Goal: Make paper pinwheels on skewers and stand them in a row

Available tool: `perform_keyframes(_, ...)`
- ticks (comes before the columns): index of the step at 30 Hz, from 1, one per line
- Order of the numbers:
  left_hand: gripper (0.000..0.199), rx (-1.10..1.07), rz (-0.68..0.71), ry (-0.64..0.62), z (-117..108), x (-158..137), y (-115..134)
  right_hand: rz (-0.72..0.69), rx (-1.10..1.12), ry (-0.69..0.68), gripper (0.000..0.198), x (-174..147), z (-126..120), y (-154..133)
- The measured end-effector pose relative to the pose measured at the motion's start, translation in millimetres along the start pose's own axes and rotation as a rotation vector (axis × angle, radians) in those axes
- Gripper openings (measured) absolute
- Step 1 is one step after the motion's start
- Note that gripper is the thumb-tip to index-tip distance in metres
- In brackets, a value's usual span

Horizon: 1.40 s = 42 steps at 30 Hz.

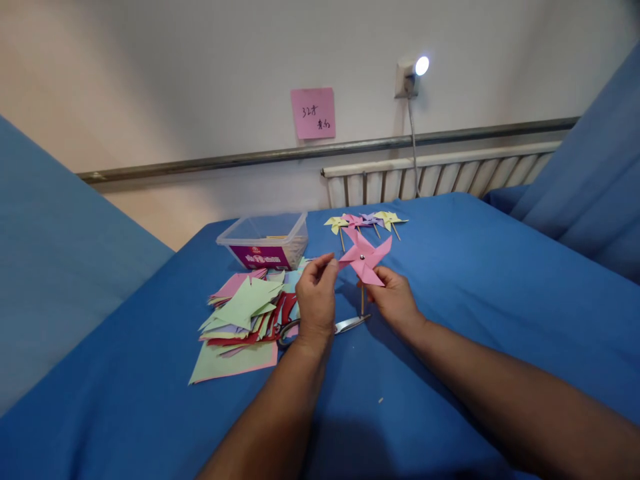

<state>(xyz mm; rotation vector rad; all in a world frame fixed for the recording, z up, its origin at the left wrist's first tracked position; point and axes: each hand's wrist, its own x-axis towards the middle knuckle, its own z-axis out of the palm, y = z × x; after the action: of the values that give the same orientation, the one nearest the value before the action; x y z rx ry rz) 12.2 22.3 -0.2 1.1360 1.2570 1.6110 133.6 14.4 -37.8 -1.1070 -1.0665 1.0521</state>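
Blue cloth (430,413) fills the bottom of the frame, lightly creased, with a small pale scrap (381,400) low and right of centre; both forearms run out of the picture at its lower edge. Left of centre, coloured paper (245,313) lies in an untidy pile of green, pink, purple and red, its lower layers mostly covered. Scissors (353,324) lie beside the pile, their middle hidden behind the left wrist. At centre, the left hand (317,293) is nearly closed, thumb and forefinger together at the tip of a paper blade; whether they grip it, I cannot tell. The right hand (397,297), just right of it, is curled around the upper stick of a pink pinwheel (364,259), some of its fingers hidden behind the paper. That pinwheel is held up facing the camera, its folded blades spread around a small shiny pin, its pale stick pointing down near the scissors' tip. Farther back, a clear tub (260,257) with a purple label has contents hard to make out, and four finished pinwheels (367,220) overlap on the cloth. Beyond are a white radiator (440,175), a metal rail (240,160) and, upper centre, a pink note (313,113) with handwriting too small to read surely; a glaring light (423,65) partly obscures the socket at upper right.
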Motion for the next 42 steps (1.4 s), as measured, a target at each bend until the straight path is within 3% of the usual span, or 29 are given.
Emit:
perform_keyframes(3,0.04,-0.105,-0.094,0.045,-2.7,6.8,-0.7,0.046,0.012,-0.045,0.024,-0.6,-0.4,-2.1)
perform_keyframes(9,0.04,-0.124,-0.183,-0.14,-2.1,5.4,-4.1,0.051,0.027,-0.156,0.023,-4.1,2.6,3.9)
perform_keyframes(16,0.037,-0.114,-0.155,-0.264,0.8,-2.4,-3.6,0.035,0.022,-0.159,0.016,-2.7,3.2,9.1)
perform_keyframes(24,0.029,-0.197,-0.188,-0.181,0.6,-1.2,-6.0,0.048,0.063,-0.247,0.021,-5.5,2.3,2.2)
perform_keyframes(32,0.032,-0.366,-0.411,-0.191,2.3,-2.2,0.2,0.072,0.293,-0.177,0.035,2.2,-2.3,-1.9)
perform_keyframes(42,0.029,-0.397,-0.507,-0.226,6.4,-6.9,-2.6,0.134,0.397,-0.131,0.036,3.7,-4.2,-2.4)
